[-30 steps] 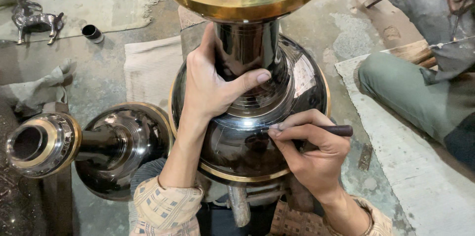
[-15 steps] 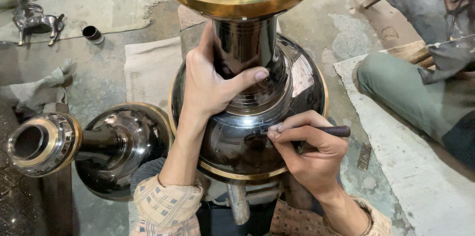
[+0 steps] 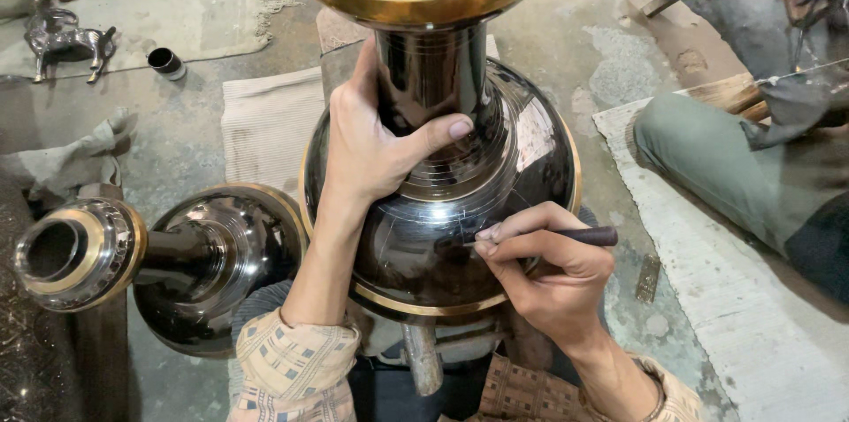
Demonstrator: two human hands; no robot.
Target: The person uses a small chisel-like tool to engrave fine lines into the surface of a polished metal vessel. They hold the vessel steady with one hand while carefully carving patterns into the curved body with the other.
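A large shiny black metal vase [image 3: 522,157] with brass bands lies tilted in front of me, its wide brass-rimmed top toward the upper edge. My left hand [image 3: 376,143] wraps around its narrow neck, thumb across the shoulder. My right hand [image 3: 548,276] pinches a dark engraving tool [image 3: 579,234], with the tip resting on the round belly where thin scratched lines show.
A second black and brass vase [image 3: 177,263] lies on its side at the left. A folded cloth [image 3: 265,126] sits behind it. A small metal animal figure [image 3: 62,37] and a small black cup [image 3: 165,62] stand far left. Another person's green-trousered leg [image 3: 716,165] rests at right on a mat.
The view has shifted very slightly. My right hand with the tool stays on the vase's belly with only tiny movement; the left hand keeps its hold on the neck.
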